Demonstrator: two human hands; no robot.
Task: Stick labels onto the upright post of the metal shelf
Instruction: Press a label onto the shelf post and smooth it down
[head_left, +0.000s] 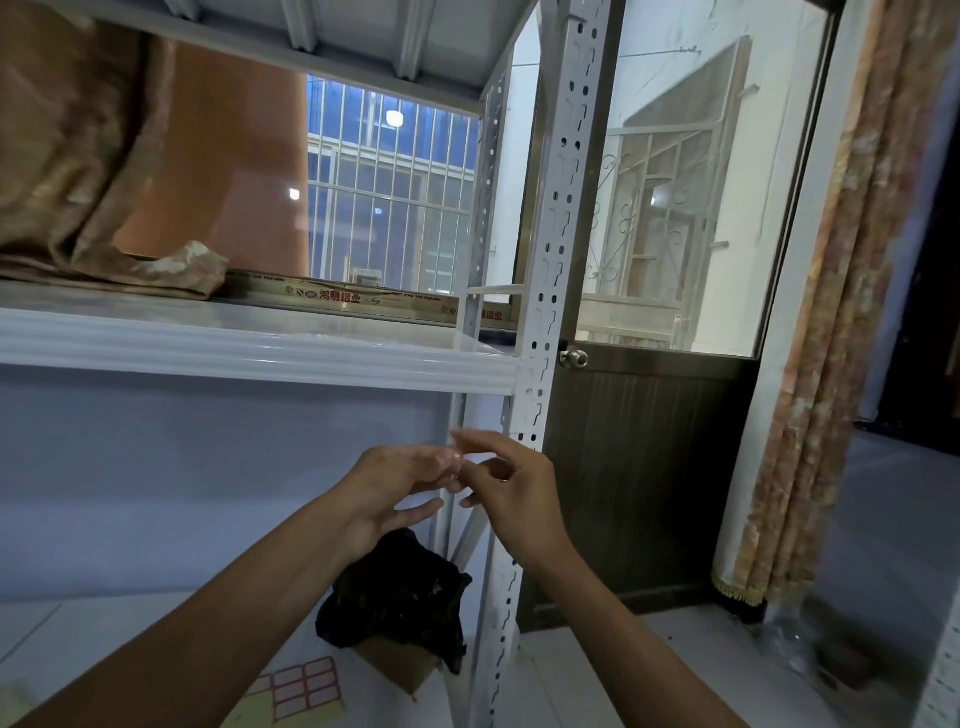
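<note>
Dead centre: left hand (395, 488) loose-fingered, right hand (517, 496) picking at its tips, pinch too blurred to call. No label plainly on upright post (551, 260), one o'clock; sticking likely ahead.

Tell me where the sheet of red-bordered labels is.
In the head view, the label sheet lies flat at bottom centre-left, just left of the black bag and the upright post.

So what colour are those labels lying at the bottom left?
White labels with red borders; head view.
</note>
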